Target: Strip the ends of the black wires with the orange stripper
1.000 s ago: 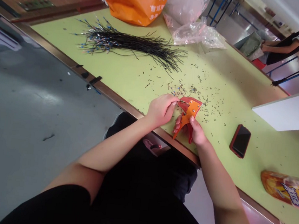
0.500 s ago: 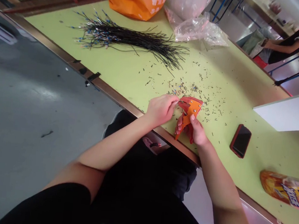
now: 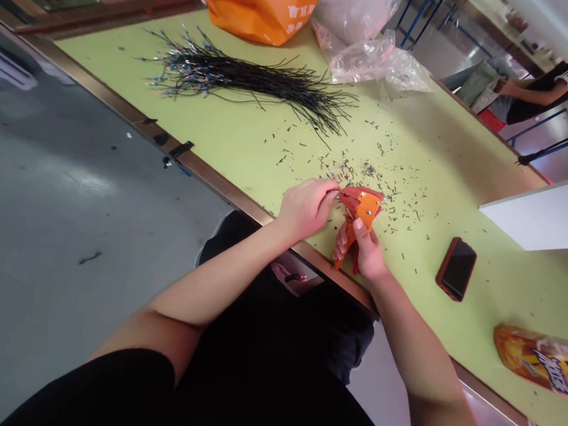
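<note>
My right hand [image 3: 365, 247] is wrapped round the handles of a red and orange wire stripper [image 3: 362, 204], whose jaws point left. Beside the jaws, my left hand [image 3: 307, 208] is closed in a pinch, its fingertips almost at the tool; what it pinches is too small to make out. Beyond both hands lie many short black scraps [image 3: 368, 174], scattered over the green tabletop. A long bundle of black wires [image 3: 261, 80] with blue and silvery ends at its left rests further back.
An orange bag [image 3: 263, 7] and clear plastic bags [image 3: 373, 61] lie at the back. To the right are a phone [image 3: 457, 268], a snack package [image 3: 545, 362] and a white panel [image 3: 550, 212]. Another person's arm [image 3: 536, 93] shows at the upper right.
The wire stripper has turned slightly in my right hand and its handles look closer together. My left hand has stayed nearly in place.
</note>
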{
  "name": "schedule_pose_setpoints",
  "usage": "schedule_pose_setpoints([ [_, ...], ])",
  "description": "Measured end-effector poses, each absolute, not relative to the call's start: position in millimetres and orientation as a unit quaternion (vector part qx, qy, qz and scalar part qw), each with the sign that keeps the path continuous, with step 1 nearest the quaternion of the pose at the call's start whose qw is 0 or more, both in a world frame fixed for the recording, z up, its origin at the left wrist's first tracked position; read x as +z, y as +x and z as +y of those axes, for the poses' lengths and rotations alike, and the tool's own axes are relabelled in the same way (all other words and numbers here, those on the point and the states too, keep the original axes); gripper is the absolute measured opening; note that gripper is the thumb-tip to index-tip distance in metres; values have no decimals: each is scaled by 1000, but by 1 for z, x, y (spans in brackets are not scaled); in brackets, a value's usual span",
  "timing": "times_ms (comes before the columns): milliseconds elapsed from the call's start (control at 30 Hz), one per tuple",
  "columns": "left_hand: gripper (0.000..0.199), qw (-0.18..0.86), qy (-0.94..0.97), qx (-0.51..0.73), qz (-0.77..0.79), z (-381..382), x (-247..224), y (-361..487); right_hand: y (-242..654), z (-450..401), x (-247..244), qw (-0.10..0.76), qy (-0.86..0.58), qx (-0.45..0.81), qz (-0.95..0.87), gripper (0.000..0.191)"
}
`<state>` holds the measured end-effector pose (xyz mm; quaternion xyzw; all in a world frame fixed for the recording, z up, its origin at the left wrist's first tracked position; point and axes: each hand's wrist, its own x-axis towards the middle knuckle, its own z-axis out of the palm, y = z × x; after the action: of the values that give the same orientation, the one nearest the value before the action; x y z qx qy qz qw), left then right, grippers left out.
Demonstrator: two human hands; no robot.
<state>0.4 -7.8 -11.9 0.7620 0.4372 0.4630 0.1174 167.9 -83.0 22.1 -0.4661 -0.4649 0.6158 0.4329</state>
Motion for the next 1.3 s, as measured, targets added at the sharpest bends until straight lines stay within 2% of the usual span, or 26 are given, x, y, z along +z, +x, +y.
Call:
schedule_pose_setpoints([
  [133, 57, 125, 768, 442, 447, -6, -12, 1, 166, -84, 20, 443, -475, 610, -454, 67],
  [267, 56, 134, 766, 446, 443, -5, -12, 1, 165, -83, 19, 470, -461, 599, -455, 68],
  [533, 55, 177, 732, 505, 421, -7, -9, 1, 166, -86, 25, 464, -423, 614, -479, 68],
  [667, 54, 171, 632, 585, 479, 7, -12, -9, 167, -92, 39, 543, -367, 573, -493, 62],
  [767, 50, 168, 607, 585, 510, 13, -12, -12, 172, -92, 49, 623, -387, 518, -441, 57],
  [867, 53, 173, 680, 531, 475, 6, -9, -5, 176, -89, 47, 593, -401, 543, -439, 60],
  [1033, 53, 135, 750, 482, 433, -11, -6, 4, 177, -83, 30, 482, -443, 590, -473, 82],
  [1300, 43, 75, 797, 475, 366, -13, -13, 3, 172, -78, 24, 474, -428, 610, -469, 81],
])
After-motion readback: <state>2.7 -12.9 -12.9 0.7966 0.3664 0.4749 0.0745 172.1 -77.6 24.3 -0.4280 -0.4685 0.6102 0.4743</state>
